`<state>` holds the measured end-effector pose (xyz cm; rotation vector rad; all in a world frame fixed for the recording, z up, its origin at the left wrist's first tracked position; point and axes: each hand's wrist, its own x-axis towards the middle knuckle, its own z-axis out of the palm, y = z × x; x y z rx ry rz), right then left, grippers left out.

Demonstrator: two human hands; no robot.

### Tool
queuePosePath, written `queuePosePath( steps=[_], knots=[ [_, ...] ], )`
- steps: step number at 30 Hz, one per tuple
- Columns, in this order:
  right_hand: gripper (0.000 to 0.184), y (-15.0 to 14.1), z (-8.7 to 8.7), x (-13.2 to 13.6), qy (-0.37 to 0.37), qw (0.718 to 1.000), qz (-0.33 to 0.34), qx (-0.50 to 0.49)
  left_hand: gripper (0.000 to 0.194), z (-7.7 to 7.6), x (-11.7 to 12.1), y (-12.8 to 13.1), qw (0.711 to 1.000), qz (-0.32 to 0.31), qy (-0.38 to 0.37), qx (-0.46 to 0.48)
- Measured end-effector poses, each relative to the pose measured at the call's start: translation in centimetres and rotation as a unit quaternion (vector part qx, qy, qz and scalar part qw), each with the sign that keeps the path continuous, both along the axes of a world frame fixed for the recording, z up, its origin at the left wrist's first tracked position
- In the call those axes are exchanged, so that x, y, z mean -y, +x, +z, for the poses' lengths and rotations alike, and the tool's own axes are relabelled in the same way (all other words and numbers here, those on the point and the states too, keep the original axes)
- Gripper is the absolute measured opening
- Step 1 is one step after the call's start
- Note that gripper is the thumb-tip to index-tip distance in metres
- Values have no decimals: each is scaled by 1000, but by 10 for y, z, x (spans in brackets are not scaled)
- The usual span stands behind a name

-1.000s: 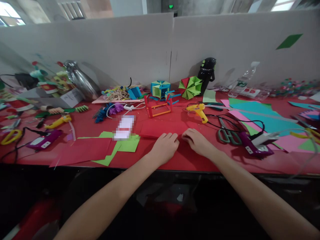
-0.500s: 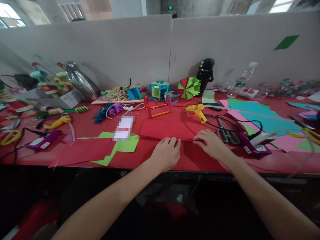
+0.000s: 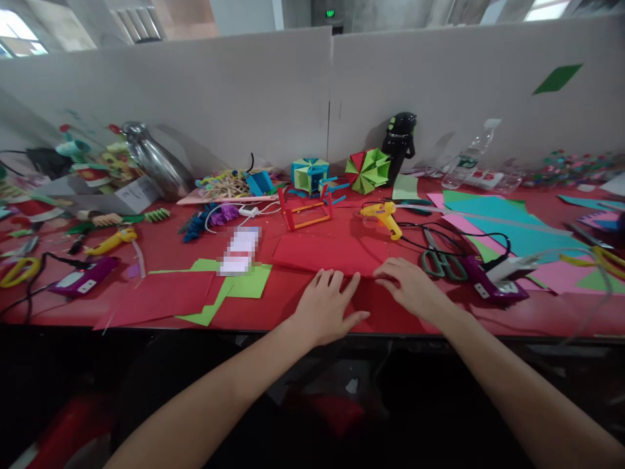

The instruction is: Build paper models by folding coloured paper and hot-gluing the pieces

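Note:
A folded red paper sheet [image 3: 328, 253] lies on the red table [image 3: 161, 244] straight in front of me. My left hand [image 3: 326, 306] rests flat on its near part, fingers stretched out and thumb spread to the right. My right hand [image 3: 410, 284] lies palm down at the sheet's near right corner, its fingertips pressing the folded edge. Neither hand holds anything lifted off the table.
A yellow glue gun [image 3: 385, 216], green scissors [image 3: 439, 260] and a purple glue gun [image 3: 491, 283] lie right of my hands. Red and green sheets [image 3: 195, 290] lie to the left. Paper models [image 3: 368, 170], a stick frame [image 3: 305, 210] and a black bottle [image 3: 400, 146] stand behind, before a grey partition.
My hands moved apart along the paper's near edge: the right slid to the right, the left drew back toward me and opened out flat from a curled pose.

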<state>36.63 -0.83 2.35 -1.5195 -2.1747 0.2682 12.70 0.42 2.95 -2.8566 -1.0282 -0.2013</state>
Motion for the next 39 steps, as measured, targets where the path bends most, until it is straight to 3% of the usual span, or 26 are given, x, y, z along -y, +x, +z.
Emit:
queuePosePath(
  steps=[7, 14, 21, 25, 29, 32, 35, 39],
  knots=[
    [12, -3, 0, 4, -40, 999, 8, -35, 81, -4, 6, 2, 1000, 10, 3, 9],
    [23, -3, -3, -6, -28, 1000, 3, -1, 81, -4, 4, 4, 1000, 7, 9, 14],
    [8, 3, 0, -17, -79, 995, -27, -57, 82, -6, 2, 8, 1000, 11, 14, 16],
    [11, 3, -1, -16, -44, 998, -44, -22, 81, -4, 2, 9, 1000, 17, 5, 15],
    [18, -14, -7, -3, 18, 992, -52, 115, 78, -2, 1, 12, 1000, 21, -5, 12],
    [35, -34, -13, 13, 48, 978, -53, 198, 77, -2, 2, 14, 1000, 27, -4, 12],
    [48, -45, -16, 26, 63, 973, -61, 214, 74, -1, 2, 13, 1000, 25, 2, 15],
    [41, -41, -20, 37, 96, 973, -66, 197, 66, 1, -1, 7, 999, 28, -1, 18]
  ],
)
